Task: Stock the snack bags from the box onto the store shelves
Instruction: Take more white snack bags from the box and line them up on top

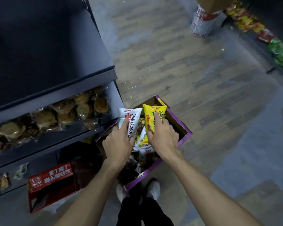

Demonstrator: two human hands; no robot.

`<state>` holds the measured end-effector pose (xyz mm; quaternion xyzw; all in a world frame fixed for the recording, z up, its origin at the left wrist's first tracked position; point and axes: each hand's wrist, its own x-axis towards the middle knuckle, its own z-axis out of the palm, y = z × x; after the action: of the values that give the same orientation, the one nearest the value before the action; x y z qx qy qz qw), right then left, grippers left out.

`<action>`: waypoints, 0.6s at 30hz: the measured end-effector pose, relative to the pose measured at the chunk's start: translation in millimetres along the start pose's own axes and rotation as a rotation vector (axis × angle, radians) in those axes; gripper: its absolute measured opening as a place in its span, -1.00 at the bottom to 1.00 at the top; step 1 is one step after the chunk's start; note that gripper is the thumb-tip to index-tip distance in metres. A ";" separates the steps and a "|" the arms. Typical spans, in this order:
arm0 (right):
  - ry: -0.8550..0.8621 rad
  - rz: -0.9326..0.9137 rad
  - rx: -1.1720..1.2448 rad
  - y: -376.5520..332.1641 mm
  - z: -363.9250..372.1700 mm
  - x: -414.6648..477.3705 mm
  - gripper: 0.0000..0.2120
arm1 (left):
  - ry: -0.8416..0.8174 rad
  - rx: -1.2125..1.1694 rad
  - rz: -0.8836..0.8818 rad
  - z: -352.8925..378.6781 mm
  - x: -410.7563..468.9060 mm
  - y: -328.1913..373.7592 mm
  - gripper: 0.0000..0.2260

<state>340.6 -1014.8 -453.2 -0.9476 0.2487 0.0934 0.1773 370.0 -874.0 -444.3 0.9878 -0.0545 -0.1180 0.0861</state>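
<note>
From the head view, your left hand (119, 142) has its grip closed round the lower end of the white bag (132, 117), with the fingers curled over its face. Your right hand (164, 137) holds the yellow bag (151, 119) the same way, with the forefinger laid up its front. Both bags sit just above the box (185, 133), side by side and nearly touching. Their long axes run away from you, tops leaning over the box's far end. More bags lie loose inside the box, under your wrists.

The shelves (52, 141) stand to the left of the box, so the white bag and your left hand are nearer to them. By my reckoning, you carry that one across first and turn it face out. The level nearest the box holds wrapped pastries (82, 108), and the level above it shows only a dark board.

Down the white bag you can read "SHANYAOBOPI", its end hidden by your hand. The yellow bag starts "SHAN", then your finger covers it. A red carton (52, 180) left of the box carries white characters that are too blurred to read.
</note>
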 end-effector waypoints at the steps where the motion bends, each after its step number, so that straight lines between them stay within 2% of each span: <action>1: 0.016 -0.010 0.001 -4.7 -13.1 -8.2 -0.26 | 0.028 -0.009 -0.001 -13.1 -6.6 -0.2 -0.42; 5: 0.077 -0.063 0.037 -29.9 -56.5 -49.6 -0.23 | 0.109 -0.098 0.006 -61.5 -36.3 -7.4 -0.41; 10: 0.147 -0.137 0.054 -74.7 -81.5 -94.5 -0.24 | 0.213 -0.069 -0.031 -113.0 -68.7 -28.7 -0.41; 14: 0.193 -0.198 0.049 -116.8 -84.7 -130.3 -0.23 | 0.298 -0.143 -0.031 -145.1 -97.1 -68.6 -0.46; 18: 0.260 -0.251 0.071 -164.7 -88.6 -175.2 -0.24 | 0.382 -0.117 -0.066 -178.6 -127.5 -121.8 -0.42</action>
<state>281.1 -838.0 -277.6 -0.9685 0.1523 -0.0617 0.1872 300.8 -710.3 -267.1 0.9868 0.0019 0.0657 0.1483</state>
